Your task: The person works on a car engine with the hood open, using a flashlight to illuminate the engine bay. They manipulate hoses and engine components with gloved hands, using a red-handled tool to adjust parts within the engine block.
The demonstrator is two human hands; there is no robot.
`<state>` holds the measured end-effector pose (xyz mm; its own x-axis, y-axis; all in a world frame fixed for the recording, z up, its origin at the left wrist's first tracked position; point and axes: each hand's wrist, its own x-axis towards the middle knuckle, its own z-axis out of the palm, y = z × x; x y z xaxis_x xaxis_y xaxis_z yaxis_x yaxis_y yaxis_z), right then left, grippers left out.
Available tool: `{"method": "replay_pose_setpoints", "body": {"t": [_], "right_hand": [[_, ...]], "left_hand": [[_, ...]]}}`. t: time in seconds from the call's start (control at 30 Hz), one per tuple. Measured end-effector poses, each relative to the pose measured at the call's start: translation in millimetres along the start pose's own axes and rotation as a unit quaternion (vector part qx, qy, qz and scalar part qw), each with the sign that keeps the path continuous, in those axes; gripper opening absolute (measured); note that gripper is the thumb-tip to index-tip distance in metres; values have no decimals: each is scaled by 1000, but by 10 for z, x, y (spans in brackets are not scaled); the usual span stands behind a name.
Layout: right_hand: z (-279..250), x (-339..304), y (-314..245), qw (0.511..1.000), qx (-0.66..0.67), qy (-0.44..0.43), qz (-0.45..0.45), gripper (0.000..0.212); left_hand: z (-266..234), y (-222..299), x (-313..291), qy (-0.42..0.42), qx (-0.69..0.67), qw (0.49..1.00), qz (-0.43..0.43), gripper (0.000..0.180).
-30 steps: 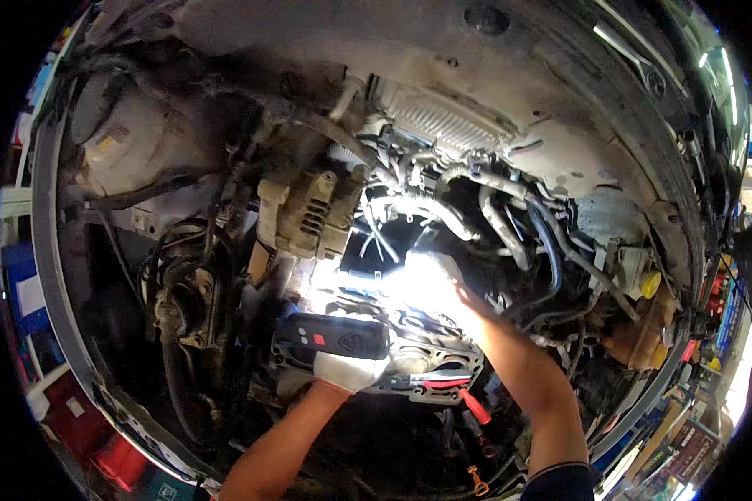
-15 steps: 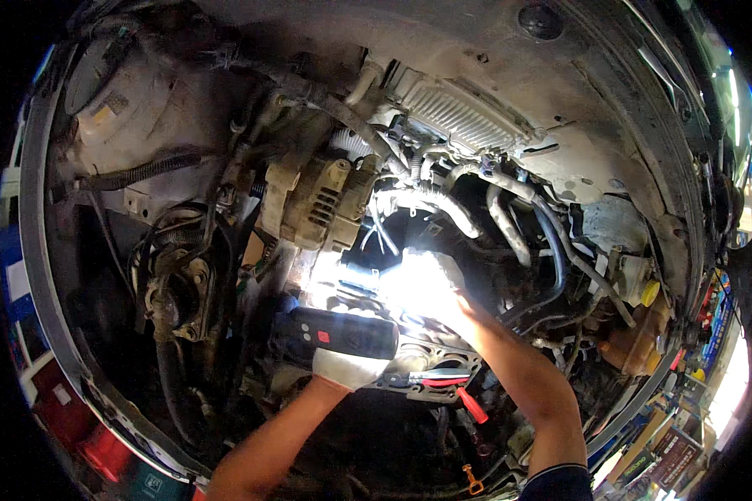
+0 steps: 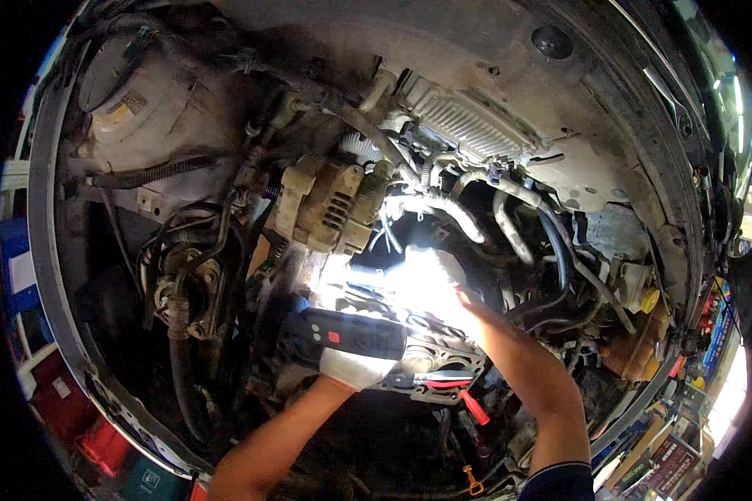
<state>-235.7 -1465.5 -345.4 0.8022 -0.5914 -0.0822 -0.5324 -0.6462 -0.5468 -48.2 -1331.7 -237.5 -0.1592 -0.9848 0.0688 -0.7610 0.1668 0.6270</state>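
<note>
A black device (image 3: 359,334) with a red mark sits above the engine (image 3: 453,359), held at its near edge by the gloved left hand (image 3: 358,368), fingers closed on it, tips hidden. Rightward, glare swamps the gloved right hand (image 3: 433,280); its fingers' opening and hold cannot be told. A red-handled tool (image 3: 448,383) lies on the engine's near edge.

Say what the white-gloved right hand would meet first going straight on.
Likely the thin, pale wires up and left of the right hand; glare obscures its aim and depth is unclear.
</note>
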Motion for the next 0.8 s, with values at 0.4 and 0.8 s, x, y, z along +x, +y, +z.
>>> {"method": "replay_pose_setpoints", "body": {"t": [0.4,0.8], "right_hand": [[-99,10,-414,1000,-21,-7,14,17],[92,-218,-390,997,-4,27,68,20]], "left_hand": [[139,-112,-144,-73,278,955,77,24],[148,-5,-154,-136,507,836,159,41]]}}
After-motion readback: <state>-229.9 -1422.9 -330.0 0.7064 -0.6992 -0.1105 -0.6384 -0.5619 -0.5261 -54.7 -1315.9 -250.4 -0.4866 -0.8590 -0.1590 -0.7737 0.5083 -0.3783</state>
